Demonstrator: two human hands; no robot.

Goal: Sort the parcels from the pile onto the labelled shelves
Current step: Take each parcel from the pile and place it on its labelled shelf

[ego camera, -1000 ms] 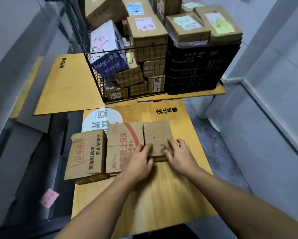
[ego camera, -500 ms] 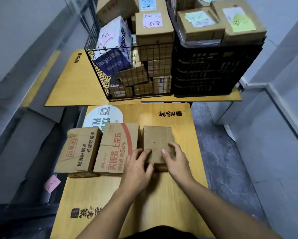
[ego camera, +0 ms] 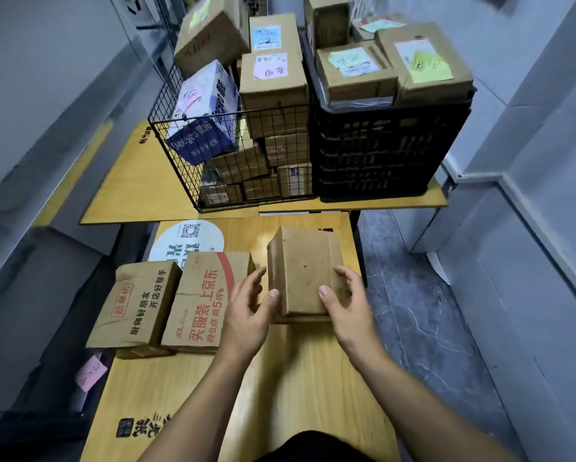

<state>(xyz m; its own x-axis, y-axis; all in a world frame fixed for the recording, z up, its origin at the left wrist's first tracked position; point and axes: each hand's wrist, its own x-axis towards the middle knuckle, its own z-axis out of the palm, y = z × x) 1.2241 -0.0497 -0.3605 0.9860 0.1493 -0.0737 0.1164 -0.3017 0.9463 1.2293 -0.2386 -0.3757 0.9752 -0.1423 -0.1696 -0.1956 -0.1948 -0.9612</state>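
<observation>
Since a moment ago the plain brown parcel is coming up off the near desk, where it was lying flat, and my left hand is no longer lying across the red-printed parcel. I am now holding the plain parcel between both hands at the right of the desk, with its far end tipping upward; whether its near edge is touching the wood I cannot tell. My left thumb is pressing on its near left corner while that hand's fingers are curling loosely spread along its left side. My right hand is wrapping the right side, thumb on top. Left of it the red-printed parcel and the black-lettered parcel are lying side by side, touching. On the far desk the wire basket and black crate are standing piled with labelled boxes.
</observation>
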